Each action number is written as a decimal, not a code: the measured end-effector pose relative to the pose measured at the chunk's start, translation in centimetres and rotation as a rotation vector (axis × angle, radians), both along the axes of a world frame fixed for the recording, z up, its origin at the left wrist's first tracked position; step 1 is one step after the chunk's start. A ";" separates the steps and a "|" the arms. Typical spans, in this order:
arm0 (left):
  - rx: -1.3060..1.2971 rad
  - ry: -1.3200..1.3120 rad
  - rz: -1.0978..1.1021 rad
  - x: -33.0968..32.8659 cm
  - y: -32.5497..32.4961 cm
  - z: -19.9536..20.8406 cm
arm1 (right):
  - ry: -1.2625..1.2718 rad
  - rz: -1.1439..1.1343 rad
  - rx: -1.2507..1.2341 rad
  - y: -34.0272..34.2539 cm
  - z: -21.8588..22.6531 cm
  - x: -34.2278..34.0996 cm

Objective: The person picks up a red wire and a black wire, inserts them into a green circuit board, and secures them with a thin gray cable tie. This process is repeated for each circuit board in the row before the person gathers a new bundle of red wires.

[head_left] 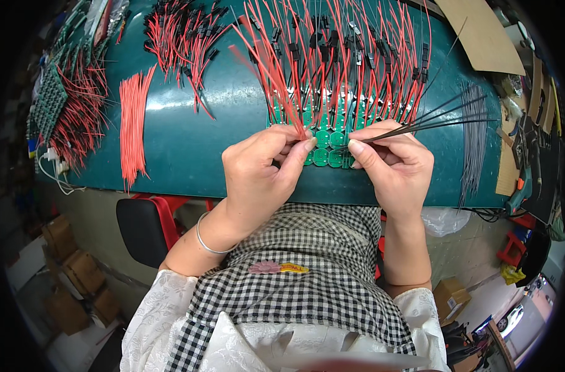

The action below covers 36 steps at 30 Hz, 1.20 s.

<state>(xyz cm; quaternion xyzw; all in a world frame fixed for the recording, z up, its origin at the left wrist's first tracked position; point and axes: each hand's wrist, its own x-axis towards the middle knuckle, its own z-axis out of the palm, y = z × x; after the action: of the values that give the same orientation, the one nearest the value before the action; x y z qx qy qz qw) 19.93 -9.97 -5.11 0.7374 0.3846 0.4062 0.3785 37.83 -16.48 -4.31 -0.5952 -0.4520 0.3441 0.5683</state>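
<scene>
Both hands work over a panel of small round green circuit boards (321,157) near the front of the table. Between thumb and fingers, my left hand (264,160) pinches a small bunch of red wires (276,80) that fans up and away, blurred at the top. My right hand (391,162) grips several thin black wires (437,119), their long ends pointing right and their tips close to the boards. Behind the hands, many red and black wires with black plug connectors (324,53) stand up from the panel's far rows.
Loose red wires (133,127) lie left on the green table (189,158), with black ones (475,142) at the right. A heap of connector wires (180,37) is at the back. Wired boards (50,102) pile up far left. Cardboard (481,37) covers the back right corner.
</scene>
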 end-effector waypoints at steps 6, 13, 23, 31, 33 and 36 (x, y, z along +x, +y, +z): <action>-0.016 0.000 0.024 -0.1 -0.2 0.2 | 0.149 -0.019 -0.021 -0.2 0.0 -0.2; -0.006 -0.009 0.023 0.1 -0.1 -0.1 | 0.156 -0.017 -0.022 -0.2 -0.3 -0.1; 0.045 0.051 0.017 0.1 -0.1 -0.4 | 0.102 -0.028 -0.011 -0.1 -0.4 -0.2; 0.103 0.069 0.020 0.1 0.0 -0.5 | 0.036 -0.047 0.023 -0.1 -0.4 -0.4; 0.150 0.080 0.000 0.0 0.0 -0.7 | -0.012 -0.072 0.027 0.0 -0.2 -0.4; 0.098 0.097 0.011 0.0 -0.1 -0.5 | -0.042 -0.086 0.012 0.2 0.0 -0.4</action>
<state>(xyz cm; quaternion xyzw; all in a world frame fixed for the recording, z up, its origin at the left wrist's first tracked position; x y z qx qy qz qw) 19.89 -10.09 -5.57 0.7717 0.3860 0.3904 0.3210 37.48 -16.29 -4.30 -0.6178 -0.4398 0.3041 0.5765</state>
